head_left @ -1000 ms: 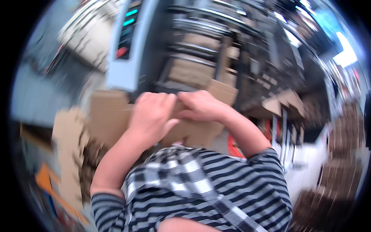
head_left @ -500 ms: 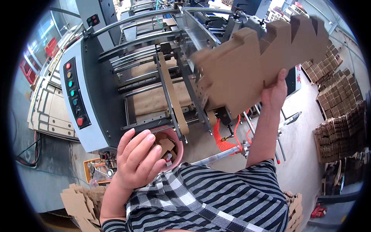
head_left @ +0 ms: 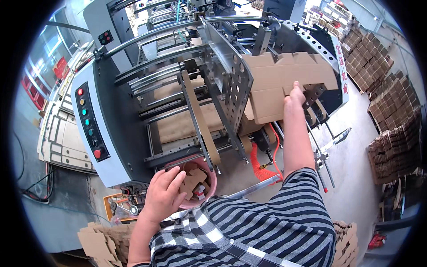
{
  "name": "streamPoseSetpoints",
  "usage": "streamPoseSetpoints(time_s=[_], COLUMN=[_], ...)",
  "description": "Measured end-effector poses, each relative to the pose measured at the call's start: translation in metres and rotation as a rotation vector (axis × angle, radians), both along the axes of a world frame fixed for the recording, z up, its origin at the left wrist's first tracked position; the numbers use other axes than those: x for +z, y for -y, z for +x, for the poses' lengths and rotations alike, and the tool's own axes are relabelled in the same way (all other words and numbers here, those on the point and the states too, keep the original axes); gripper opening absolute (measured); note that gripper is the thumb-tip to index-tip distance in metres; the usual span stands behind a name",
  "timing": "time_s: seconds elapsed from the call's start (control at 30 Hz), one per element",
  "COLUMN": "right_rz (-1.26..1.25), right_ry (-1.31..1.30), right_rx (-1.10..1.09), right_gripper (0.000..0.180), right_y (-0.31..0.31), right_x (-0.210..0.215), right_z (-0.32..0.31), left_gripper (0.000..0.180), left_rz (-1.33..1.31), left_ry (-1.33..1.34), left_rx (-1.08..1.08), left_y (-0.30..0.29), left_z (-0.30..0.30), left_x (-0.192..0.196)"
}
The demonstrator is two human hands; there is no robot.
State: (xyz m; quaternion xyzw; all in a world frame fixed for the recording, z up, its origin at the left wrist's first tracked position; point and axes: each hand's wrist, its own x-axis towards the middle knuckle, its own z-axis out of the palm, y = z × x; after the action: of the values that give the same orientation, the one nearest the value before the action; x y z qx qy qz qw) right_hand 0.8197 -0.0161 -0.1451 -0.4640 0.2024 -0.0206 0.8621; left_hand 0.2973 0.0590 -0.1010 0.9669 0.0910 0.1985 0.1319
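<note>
So the cardboard (head_left: 273, 82) was up in the air half a second ago, and now it's down at the near right end of the machine (head_left: 100, 167), just right of the holey plate (head_left: 227, 58). Looks like it's being loaded there, though it isn't released yet. Right hand (head_left: 293, 97) is closed on its near edge, thumb on top, fingers mostly hidden. Left hand (head_left: 163, 196) is empty, fingers loosely bent and half open, over by the bin's (head_left: 213, 186) left rim.
</note>
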Motion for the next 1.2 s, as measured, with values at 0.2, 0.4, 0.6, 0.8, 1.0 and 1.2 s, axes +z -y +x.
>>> streamPoseSetpoints(time_s=[0.2, 0.4, 0.6, 0.8, 1.0, 1.2], right_rz=[-0.127, -0.193, -0.252, -0.321, -0.216, -0.268], right_ry=[-0.177, -0.221, -0.110, -0.211, -0.068, -0.010], right_rx=[-0.005, 0.034, 0.231, 0.788, 0.724, 0.619], right_gripper=[0.039, 0.030, 0.023, 0.028, 0.025, 0.018], right_y=[-0.038, -0.055, -0.060, -0.051, -0.028, -0.030], right_x=[-0.012, -0.040, -0.105, -0.085, -0.078, -0.074], right_z=[-0.011, 0.001, 0.076, 0.045, 0.037, 0.029], left_gripper=[0.067, 0.070, 0.069, 0.068, 0.070, 0.069], left_rz=[-0.085, -0.152, -0.243, -0.270, -0.237, -0.257], left_ry=[-0.071, -0.146, -0.212, -0.255, -0.263, -0.299], left_rx=[0.059, 0.080, 0.075, 0.132, 0.103, 0.119], left_y=[0.002, -0.002, -0.008, -0.008, -0.012, -0.014], left_z=[-0.005, -0.008, 0.005, -0.003, -0.001, -0.002], left_x=[-0.011, -0.028, -0.033, -0.041, -0.049, -0.053])
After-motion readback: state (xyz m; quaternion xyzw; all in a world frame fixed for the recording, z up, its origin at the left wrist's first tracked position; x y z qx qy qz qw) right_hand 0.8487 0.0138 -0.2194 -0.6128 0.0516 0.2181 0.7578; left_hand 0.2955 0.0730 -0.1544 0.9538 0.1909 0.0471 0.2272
